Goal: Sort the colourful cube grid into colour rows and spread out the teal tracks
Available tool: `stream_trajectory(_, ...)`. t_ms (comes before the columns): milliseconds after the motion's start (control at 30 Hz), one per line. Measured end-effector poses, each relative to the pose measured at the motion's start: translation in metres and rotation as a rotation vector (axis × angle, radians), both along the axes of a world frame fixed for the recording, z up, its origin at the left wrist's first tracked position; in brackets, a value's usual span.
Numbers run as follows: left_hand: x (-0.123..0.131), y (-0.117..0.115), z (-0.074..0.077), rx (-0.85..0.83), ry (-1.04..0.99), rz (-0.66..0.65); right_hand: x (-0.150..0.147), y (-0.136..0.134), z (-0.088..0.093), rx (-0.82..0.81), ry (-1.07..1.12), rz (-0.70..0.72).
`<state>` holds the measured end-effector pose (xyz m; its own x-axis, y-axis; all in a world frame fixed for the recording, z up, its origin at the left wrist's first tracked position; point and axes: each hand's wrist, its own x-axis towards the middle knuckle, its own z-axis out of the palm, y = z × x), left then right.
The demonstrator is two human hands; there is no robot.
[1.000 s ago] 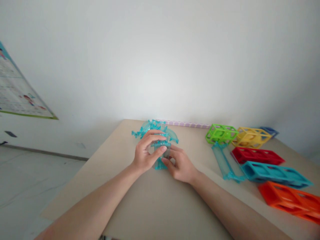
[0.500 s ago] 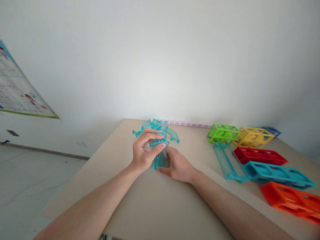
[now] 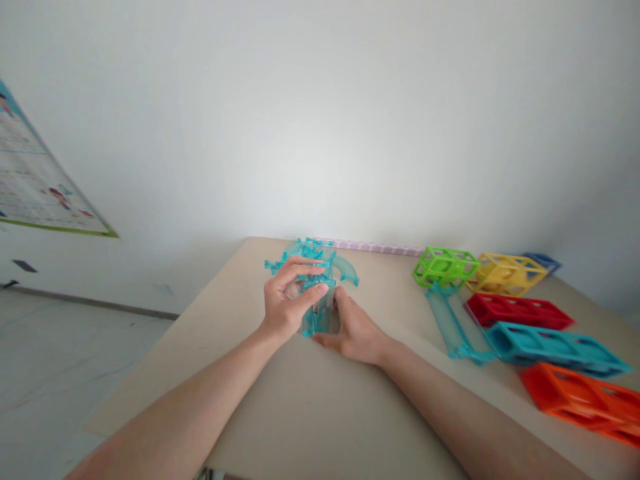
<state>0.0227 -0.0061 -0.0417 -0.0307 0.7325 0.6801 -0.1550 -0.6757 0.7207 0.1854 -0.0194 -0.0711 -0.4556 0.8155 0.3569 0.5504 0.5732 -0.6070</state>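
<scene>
A translucent teal plastic building piece (image 3: pixel 316 322) stands on the table between my two hands. My left hand (image 3: pixel 286 303) is closed around its upper part, thumb in front and fingers behind. My right hand (image 3: pixel 359 328) curls round the lower right side, its thumb near the base and its fingertips at the back edge. Just beyond my hands lie more teal pieces (image 3: pixel 303 249), among them a curved one (image 3: pixel 346 269) to the right. My left hand hides part of these, and how they join the held piece is not clear.
To the right stand open-frame plastic blocks: green (image 3: pixel 445 267), yellow (image 3: pixel 509 275), dark blue (image 3: pixel 544 263), red (image 3: pixel 520 312), teal (image 3: pixel 560 350) and orange (image 3: pixel 583 403). A long translucent teal piece (image 3: pixel 457 325) lies beside them. A purple patterned strip (image 3: pixel 373 247) runs along the wall.
My left thumb and the held teal piece have shifted very slightly left. Both hands keep their hold, and the other pieces stay where they were.
</scene>
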Motion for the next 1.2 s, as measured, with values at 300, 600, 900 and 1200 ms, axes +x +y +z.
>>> stream_trajectory(300, 0.008, 0.007, -0.011, -0.3, -0.05, -0.178, -0.001, -0.011, 0.013, 0.162, 0.295, -0.173)
stream_trajectory(600, 0.008, 0.006, -0.015, -0.36, 0.025, -0.317, 0.041, -0.005, 0.048, 0.036, -0.51, -0.901)
stream_trajectory(900, 0.006, 0.006, -0.017, -0.335, 0.029, -0.334, 0.047, -0.01, 0.052, -0.141, -0.691, -0.932)
stream_trajectory(1200, 0.004, 0.006, -0.016, -0.308, 0.104, -0.275, 0.057, 0.001, 0.038, -0.004, -0.633, -1.197)
